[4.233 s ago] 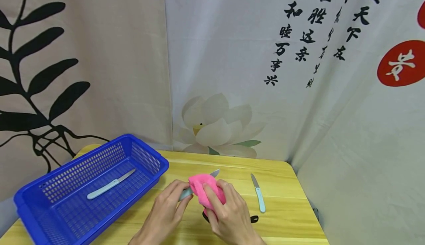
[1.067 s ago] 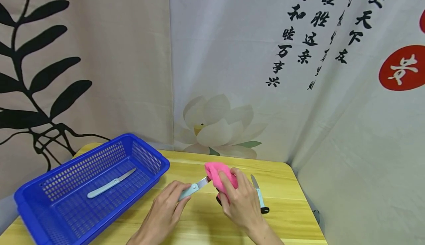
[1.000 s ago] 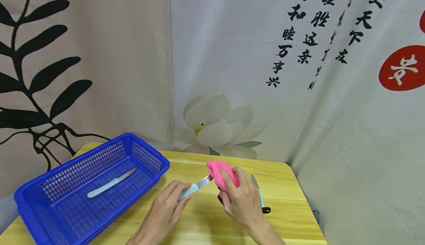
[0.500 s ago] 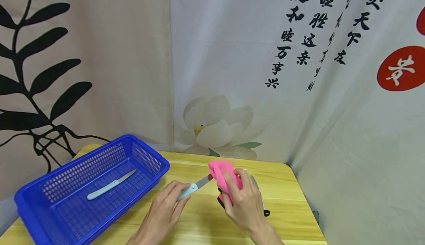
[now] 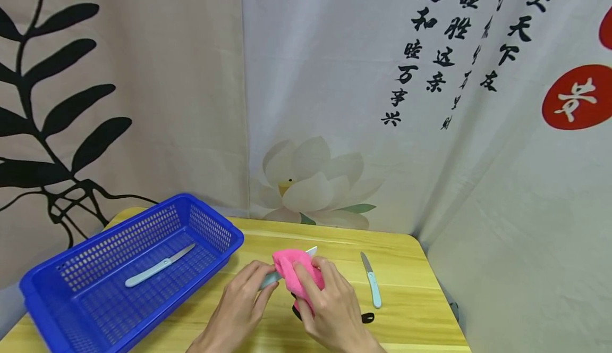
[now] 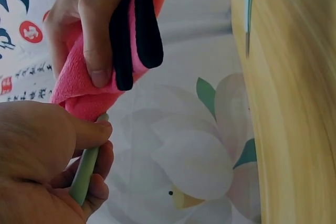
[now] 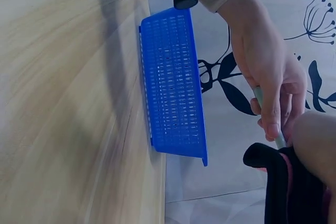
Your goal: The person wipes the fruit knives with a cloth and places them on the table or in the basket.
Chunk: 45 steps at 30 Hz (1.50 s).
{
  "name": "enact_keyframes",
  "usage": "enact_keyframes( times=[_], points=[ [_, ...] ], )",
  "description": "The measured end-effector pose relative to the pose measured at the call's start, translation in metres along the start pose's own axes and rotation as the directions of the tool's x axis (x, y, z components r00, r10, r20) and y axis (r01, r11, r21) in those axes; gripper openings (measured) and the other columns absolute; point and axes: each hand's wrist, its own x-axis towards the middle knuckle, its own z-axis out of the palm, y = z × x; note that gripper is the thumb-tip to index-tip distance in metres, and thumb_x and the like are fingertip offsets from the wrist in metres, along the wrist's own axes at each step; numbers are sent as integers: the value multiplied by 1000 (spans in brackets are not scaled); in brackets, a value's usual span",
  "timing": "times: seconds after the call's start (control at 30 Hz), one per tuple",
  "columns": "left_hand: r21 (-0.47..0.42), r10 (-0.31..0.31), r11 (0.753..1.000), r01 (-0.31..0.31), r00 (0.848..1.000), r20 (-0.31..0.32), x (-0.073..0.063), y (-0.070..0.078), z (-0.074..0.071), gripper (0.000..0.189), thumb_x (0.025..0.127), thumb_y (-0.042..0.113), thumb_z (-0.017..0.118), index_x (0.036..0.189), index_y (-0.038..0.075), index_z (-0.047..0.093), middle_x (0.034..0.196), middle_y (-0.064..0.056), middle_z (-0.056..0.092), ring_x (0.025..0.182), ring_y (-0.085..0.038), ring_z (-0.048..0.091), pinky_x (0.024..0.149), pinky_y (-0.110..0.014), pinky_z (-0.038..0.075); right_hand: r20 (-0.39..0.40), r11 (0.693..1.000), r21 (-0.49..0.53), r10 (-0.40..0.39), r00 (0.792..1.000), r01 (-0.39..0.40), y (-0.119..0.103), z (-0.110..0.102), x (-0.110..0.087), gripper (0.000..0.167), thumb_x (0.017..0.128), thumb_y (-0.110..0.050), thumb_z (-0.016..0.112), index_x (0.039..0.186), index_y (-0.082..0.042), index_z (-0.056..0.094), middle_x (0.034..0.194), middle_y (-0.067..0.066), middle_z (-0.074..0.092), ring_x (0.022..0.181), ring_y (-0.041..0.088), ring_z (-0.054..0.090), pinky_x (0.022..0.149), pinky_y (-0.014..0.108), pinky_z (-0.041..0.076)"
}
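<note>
Pale-blue knife (image 5: 270,279) is sitting pinched in the left hand (image 5: 237,299); the right hand (image 5: 333,306) is gripping pink cloth (image 5: 288,266) around its blade (image 5: 312,251); left of these fingers (image 5: 308,283), a second knife (image 5: 152,272) is lying in the basket (image 5: 119,244), seemingly finished; right of them, a third knife (image 5: 371,280) is apparently waiting.

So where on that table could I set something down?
Bare tabletop shows right of the loose paring knife, and along the back, between the blue basket and that knife. The middle front is crowded: left fingers hold another paring knife, right fingers a pink cloth around its blade.
</note>
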Motion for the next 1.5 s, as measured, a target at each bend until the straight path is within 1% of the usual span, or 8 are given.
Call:
enact_keyframes(
  times=[0.13,0.27,0.43,0.83,1.07,1.27,1.37,1.5],
  points=[
    [1,4,1000,-4,1000,-2,-2,-1,-2,31,92,-5,87,117,11,78,104,4,73,93,-4,69,80,-22,65,39,1000,-29,11,999,-10,-3,0,1,68,76,-24,92,141,-15,74,125,15,68,95,20,65,70,27,61],
    [5,10,1000,-10,1000,0,-3,-1,-4,28,95,-4,86,119,9,77,106,3,73,94,-5,70,80,-23,65,44,999,-37,9,999,-7,-3,0,3,67,76,-23,92,141,-15,74,124,15,69,95,20,66,72,28,61],
    [1,4,1000,-4,1000,-2,-3,1,-5,36,89,-7,89,121,6,78,106,2,73,93,-5,69,76,-20,63,29,999,-46,15,999,-13,4,1,1,66,76,-21,92,139,-15,75,122,15,68,92,20,63,67,27,59],
    [-6,-52,999,52,998,23,-6,3,-10,36,91,-6,89,122,6,78,105,2,73,90,2,59,70,-18,58,-11,1000,-18,20,1000,-20,30,6,-5,66,79,-22,93,141,-14,74,125,19,68,99,26,69,71,37,66],
    [9,-28,1000,28,999,28,-8,3,-16,34,91,-4,89,121,7,78,106,4,74,91,1,63,74,-19,60,-45,1000,-5,12,999,-12,40,7,-6,67,79,-19,91,143,-15,73,125,20,69,96,28,70,69,38,64],
    [-53,-117,991,121,991,67,-12,3,-31,35,90,-4,91,119,12,80,106,10,75,93,5,65,76,-23,64,-54,999,-3,47,997,-47,49,8,-11,65,78,-16,88,141,-14,74,121,22,68,93,31,71,67,42,64],
    [-54,-105,993,107,993,46,-13,-3,-43,37,89,-4,91,119,13,80,107,10,77,93,5,66,75,-25,63,-37,998,-3,69,997,-69,53,8,-15,60,81,-17,84,140,-13,75,121,22,68,96,31,70,69,44,64],
    [-5,-98,995,98,995,35,-11,-14,-64,37,90,-3,91,120,15,80,107,11,77,91,5,65,73,-26,62,-15,996,2,92,996,-92,55,7,-23,57,84,-19,81,140,-14,75,122,20,67,97,31,69,68,44,64]
  ],
)
